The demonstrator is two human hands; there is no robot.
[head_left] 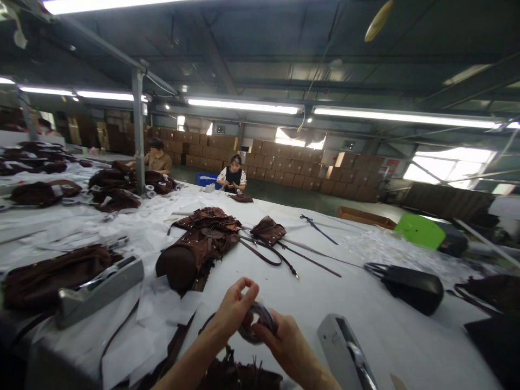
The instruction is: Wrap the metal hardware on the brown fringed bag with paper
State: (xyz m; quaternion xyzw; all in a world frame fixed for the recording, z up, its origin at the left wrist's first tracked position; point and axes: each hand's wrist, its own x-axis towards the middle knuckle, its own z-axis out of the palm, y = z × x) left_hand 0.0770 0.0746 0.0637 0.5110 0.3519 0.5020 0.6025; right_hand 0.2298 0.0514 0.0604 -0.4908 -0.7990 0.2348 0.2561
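Fingers of the right hand [289,340] curl around a grey ring [268,318], apparently a roll of tape, thumb laid over it, while those of the left hand [232,309] bend just beside it, thumb and forefinger tips close together; whether they pinch a loose end cannot be told. The ring is held above the worktop [304,287] by its near edge, over a fringed brown item [244,377]. The step in hand appears to be readying the roll; the next move likely calls for the right fingers to steady it as the left work at its end. A grey dispenser [335,344] stands just right of the hands, near the same edge. Toward the middle lie a brown bag [209,244] and a small brown pouch [268,230]; at the far edge, a co-worker [233,177] faces the worktop.
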